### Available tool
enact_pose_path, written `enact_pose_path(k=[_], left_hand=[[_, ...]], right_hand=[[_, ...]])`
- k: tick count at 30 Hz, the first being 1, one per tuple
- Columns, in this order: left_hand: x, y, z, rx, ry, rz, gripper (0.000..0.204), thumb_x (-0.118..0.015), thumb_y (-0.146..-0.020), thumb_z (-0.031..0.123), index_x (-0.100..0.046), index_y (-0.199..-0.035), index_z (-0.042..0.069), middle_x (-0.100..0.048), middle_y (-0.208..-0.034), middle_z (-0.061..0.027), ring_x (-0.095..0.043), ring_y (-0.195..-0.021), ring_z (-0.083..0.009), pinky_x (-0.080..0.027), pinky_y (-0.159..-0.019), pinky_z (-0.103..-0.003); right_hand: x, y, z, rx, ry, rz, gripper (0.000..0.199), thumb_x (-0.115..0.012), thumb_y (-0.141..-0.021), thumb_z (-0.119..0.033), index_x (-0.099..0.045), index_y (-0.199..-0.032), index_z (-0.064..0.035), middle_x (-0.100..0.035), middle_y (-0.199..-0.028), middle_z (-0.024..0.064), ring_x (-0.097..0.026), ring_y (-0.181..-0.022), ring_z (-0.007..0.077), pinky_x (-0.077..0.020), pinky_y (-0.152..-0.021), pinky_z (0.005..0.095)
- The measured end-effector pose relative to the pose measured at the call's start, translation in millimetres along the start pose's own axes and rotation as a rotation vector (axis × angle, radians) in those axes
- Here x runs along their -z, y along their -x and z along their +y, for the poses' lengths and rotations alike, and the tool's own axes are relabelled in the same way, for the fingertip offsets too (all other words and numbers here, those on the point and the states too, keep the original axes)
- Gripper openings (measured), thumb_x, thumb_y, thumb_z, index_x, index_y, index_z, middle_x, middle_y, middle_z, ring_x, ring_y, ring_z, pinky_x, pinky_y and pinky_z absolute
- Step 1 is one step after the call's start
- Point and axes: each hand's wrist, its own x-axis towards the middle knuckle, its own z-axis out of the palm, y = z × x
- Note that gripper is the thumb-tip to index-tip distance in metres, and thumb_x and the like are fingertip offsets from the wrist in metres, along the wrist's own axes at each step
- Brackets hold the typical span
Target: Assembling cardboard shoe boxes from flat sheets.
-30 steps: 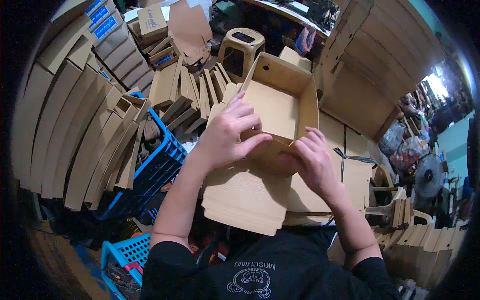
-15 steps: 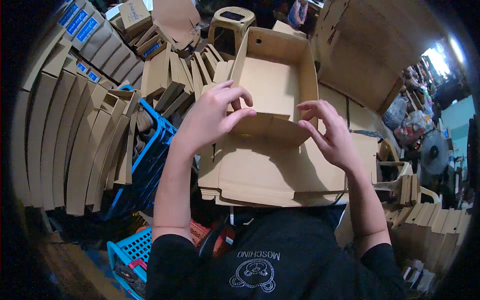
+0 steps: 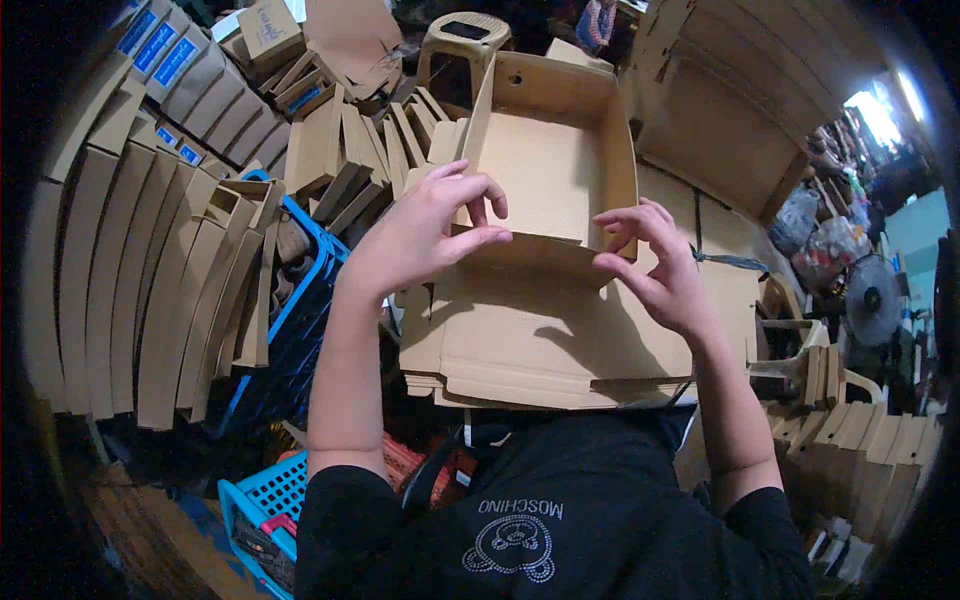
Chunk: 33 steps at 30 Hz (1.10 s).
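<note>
A brown cardboard box [image 3: 540, 165], open at the top, is in front of me with a small round hole in its far wall. My left hand [image 3: 430, 222] is at its near left corner, fingers curled over the rim and thumb along the near panel. At the near right corner, my right hand [image 3: 655, 260] has its fingers bent over the edge and its thumb lower on the outside. Both hands grip the box's near side. Beneath it lies a stack of flat cardboard sheets [image 3: 520, 345].
Rows of finished cardboard boxes [image 3: 140, 270] stand on the left beside a blue crate [image 3: 315, 240]. A plastic stool [image 3: 465, 40] is beyond the box. Large cardboard sheets [image 3: 740, 110] lean at the far right, with a fan [image 3: 872, 300] past them. A turquoise basket [image 3: 265, 500] sits low on the left.
My right hand's fingers have dropped slightly at the near right corner. The left hand keeps almost the same place, and the box has barely shifted.
</note>
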Motion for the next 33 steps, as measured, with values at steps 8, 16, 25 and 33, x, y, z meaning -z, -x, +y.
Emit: enact_pose_path(k=[8, 16, 25, 33], left_hand=[[-3.9, -0.9, -11.1, -0.062, 0.065, 0.019, 0.028, -0.081, -0.078, 0.014, -0.064, -0.099, 0.006, -0.062, -0.076, -0.0031, -0.063, -0.078, -0.0172, -0.027, -0.121, -0.046], [0.4, 1.0, -7.7, -0.047, 0.057, -0.066, 0.033, -0.08, -0.076, 0.011, -0.064, -0.104, 0.009, -0.06, -0.08, -0.0028, -0.06, -0.096, -0.0188, -0.026, -0.121, -0.047], [-4.0, -0.1, -6.0, -0.079, -0.098, -0.121, 0.04, -0.072, -0.067, -0.008, -0.064, -0.103, 0.008, -0.057, -0.085, -0.003, -0.057, -0.096, -0.022, -0.026, -0.121, -0.048], [-1.6, 0.4, -5.6, -0.09, -0.077, -0.13, 0.032, -0.075, -0.074, 0.001, -0.065, -0.104, 0.008, -0.058, -0.086, -0.0035, -0.058, -0.096, -0.0223, -0.025, -0.121, -0.048]], right_hand=[[-10.9, 8.7, 1.6, -0.18, -0.267, 0.073, 0.041, -0.078, -0.083, -0.01, -0.062, -0.122, -0.0073, -0.066, -0.091, 0.0028, -0.062, -0.095, 0.0161, -0.0428, -0.099, 0.0337], [-3.9, 0.2, -5.7, -0.272, -0.426, -0.017, 0.057, -0.079, -0.078, 0.0, -0.057, -0.129, -0.0062, -0.059, -0.102, 0.0044, -0.061, -0.097, 0.0109, -0.0458, -0.095, 0.0304], [1.5, -2.1, -8.7, -0.095, -0.133, -0.061, 0.061, -0.079, -0.079, -0.004, -0.054, -0.135, -0.0073, -0.061, -0.096, 0.0035, -0.061, -0.103, 0.017, -0.0438, -0.1, 0.0344], [-1.3, -1.0, -6.8, -0.235, -0.197, -0.071, 0.051, -0.07, -0.091, -0.018, -0.052, -0.137, -0.0049, -0.064, -0.096, 0.0067, -0.06, -0.102, 0.0238, -0.0414, -0.102, 0.0382]])
